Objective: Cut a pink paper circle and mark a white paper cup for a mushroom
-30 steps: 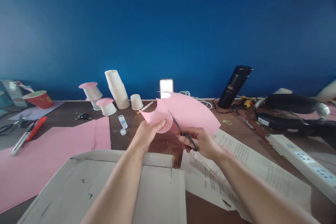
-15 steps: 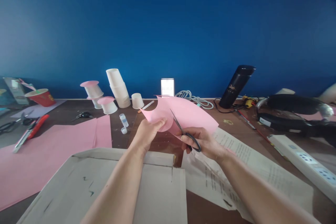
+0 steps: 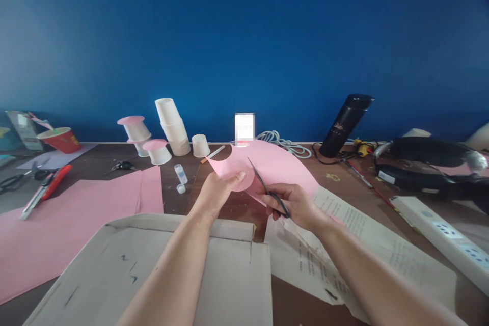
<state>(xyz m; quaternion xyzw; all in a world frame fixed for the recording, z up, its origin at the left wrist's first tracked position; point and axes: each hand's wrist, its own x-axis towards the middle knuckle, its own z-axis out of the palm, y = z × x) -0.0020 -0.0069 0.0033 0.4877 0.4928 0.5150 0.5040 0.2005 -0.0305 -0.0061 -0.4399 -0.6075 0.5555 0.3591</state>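
My left hand (image 3: 219, 188) pinches a sheet of pink paper (image 3: 284, 165) near a rounded, partly cut-out piece, thumb on top and fingers hidden beneath. In my right hand (image 3: 290, 201) is a pair of dark-handled scissors (image 3: 263, 181), its blades pointing up and left along the edge of the round part. The handles sit around my fingers, and the blades look nearly closed on the paper. Below the hands lie a white cardboard box (image 3: 160, 254) and printed sheets (image 3: 305, 260).
Stacked white paper cups (image 3: 173, 132) and cups topped with pink discs (image 3: 155, 150) stand at the back left. More pink paper (image 3: 91, 219) and a red utility knife (image 3: 49, 188) lie left. Rightward are a black flask (image 3: 344, 127), headphones (image 3: 428, 163) and a power strip (image 3: 443, 239).
The scissor blades have come closer together, and the handles have closed in my right hand. The pink paper has shifted slightly, its left corner a little further right.
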